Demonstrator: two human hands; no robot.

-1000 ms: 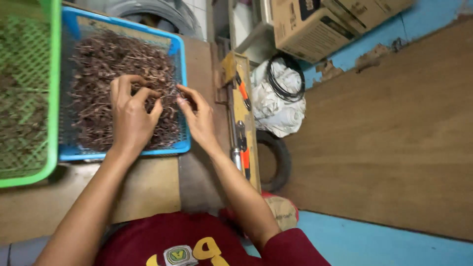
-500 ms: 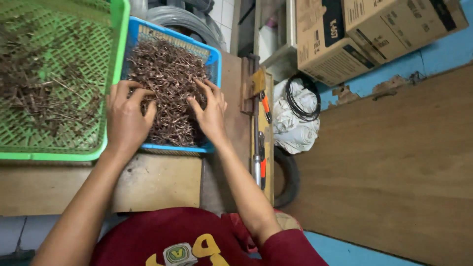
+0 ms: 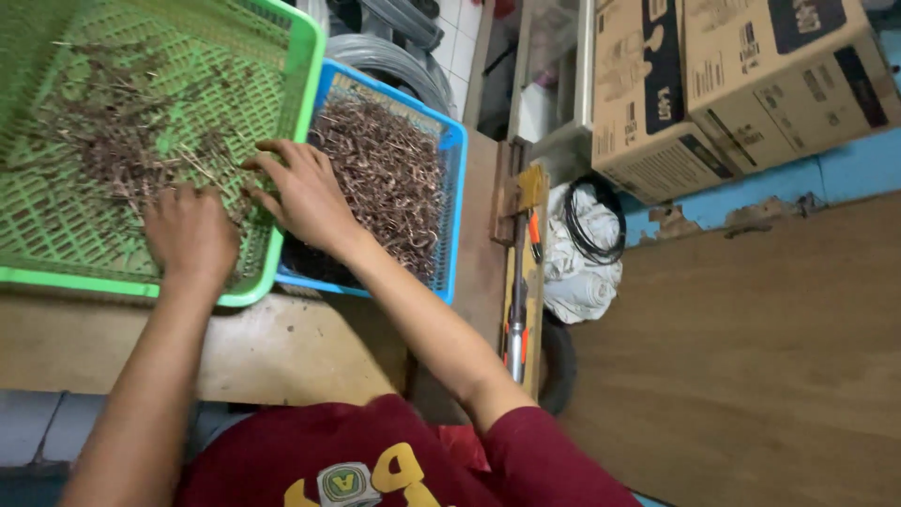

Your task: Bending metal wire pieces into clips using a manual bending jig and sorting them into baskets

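This is a small workshop or back-room work area. A worn wooden surface carries a green plastic mesh basket and, just beside it, a blue crate, both holding heaps of small brown metal pieces. Beyond the blue crate lie coils of grey wire. Beside the crate, hand tools with orange grips rest on a wooden strip, with a black cable coil on white cloth and stacked cardboard boxes behind.

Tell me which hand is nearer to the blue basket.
Right. The right hand lies across the edge of the blue basket, fingers reaching into the green basket; the left hand rests wholly inside the green basket, farther away.
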